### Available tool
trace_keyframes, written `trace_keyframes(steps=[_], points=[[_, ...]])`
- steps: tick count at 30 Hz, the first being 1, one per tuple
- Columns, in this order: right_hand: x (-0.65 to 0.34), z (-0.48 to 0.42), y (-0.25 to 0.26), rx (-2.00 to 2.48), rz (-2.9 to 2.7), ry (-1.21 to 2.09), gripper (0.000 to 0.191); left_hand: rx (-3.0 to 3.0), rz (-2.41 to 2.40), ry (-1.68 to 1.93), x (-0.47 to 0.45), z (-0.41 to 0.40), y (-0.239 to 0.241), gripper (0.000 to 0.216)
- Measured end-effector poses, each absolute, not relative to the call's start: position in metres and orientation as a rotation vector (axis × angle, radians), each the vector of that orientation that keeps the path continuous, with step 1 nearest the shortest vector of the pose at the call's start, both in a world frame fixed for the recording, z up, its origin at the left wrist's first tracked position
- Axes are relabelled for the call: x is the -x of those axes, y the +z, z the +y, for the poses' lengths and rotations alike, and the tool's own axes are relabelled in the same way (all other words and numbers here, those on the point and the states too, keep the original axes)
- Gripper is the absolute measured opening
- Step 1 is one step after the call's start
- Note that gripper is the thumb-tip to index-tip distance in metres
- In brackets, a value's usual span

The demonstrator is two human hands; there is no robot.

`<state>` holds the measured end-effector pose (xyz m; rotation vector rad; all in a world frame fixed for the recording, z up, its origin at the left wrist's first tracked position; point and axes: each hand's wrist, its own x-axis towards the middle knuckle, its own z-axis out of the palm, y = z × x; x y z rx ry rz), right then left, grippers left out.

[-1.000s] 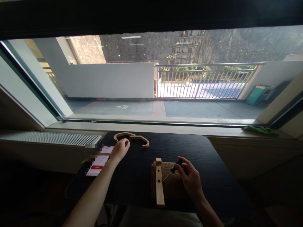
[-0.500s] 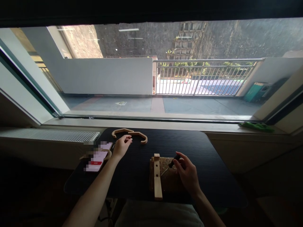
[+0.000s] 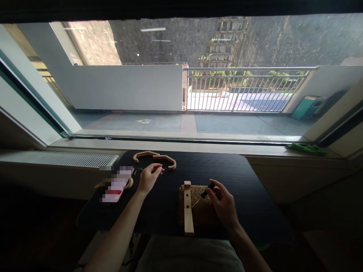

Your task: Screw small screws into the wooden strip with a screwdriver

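Observation:
In my right hand (image 3: pixel 224 206) is a screwdriver (image 3: pixel 208 190) with a dark handle, its shaft slanting down left toward a pale wooden strip (image 3: pixel 188 217). The strip has two dark holes and lies along the left side of a worn brown board (image 3: pixel 205 217). My left hand (image 3: pixel 150 178) hovers above the table left of the board, thumb and fingers pinched together; whatever is between them is too small to make out. Just beyond it lie two curved wooden hooks (image 3: pixel 146 153), end to end. Several small, thin dark pieces (image 3: pixel 138 170) sit beside that hand.
A phone (image 3: pixel 117 189) with a lit, partly blurred screen rests at the left of the black table (image 3: pixel 241 170), a curved wooden piece (image 3: pixel 129 184) by it. Beyond the table are a radiator (image 3: pixel 56 158), the windowsill with a green cloth (image 3: pixel 306 149), and a large window.
My left hand has moved to the right, away from the small dark pieces, which now show more. My right hand keeps the screwdriver at the wooden strip. The view has tilted slightly.

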<state>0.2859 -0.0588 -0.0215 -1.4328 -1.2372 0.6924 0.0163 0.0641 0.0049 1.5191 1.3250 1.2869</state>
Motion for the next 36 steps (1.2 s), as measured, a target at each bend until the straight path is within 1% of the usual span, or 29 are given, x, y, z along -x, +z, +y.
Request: trace_keyframes(steps=[9,18,25,30,36], points=[[-0.285,-0.060,-0.020,1.403,-1.250,0.651,0.042,-1.433,1.221,1.192,-0.029,0.029,0.002,0.025],[-0.285,-0.061,-0.021,1.358,-1.310,0.588,0.045,-1.341,1.198,1.147,-0.042,-0.004,-0.014,0.022],[-0.277,-0.068,-0.006,1.300,-1.365,0.486,0.041,-1.276,1.205,1.235,-0.056,-0.017,-0.028,0.019],[-0.269,-0.070,0.001,1.269,-1.499,0.400,0.046,-1.192,1.266,1.307,-0.067,-0.025,-0.033,0.021],[-0.266,-0.066,0.006,1.305,-1.598,0.346,0.048,-1.193,1.279,1.292,-0.076,-0.029,-0.031,0.019]])
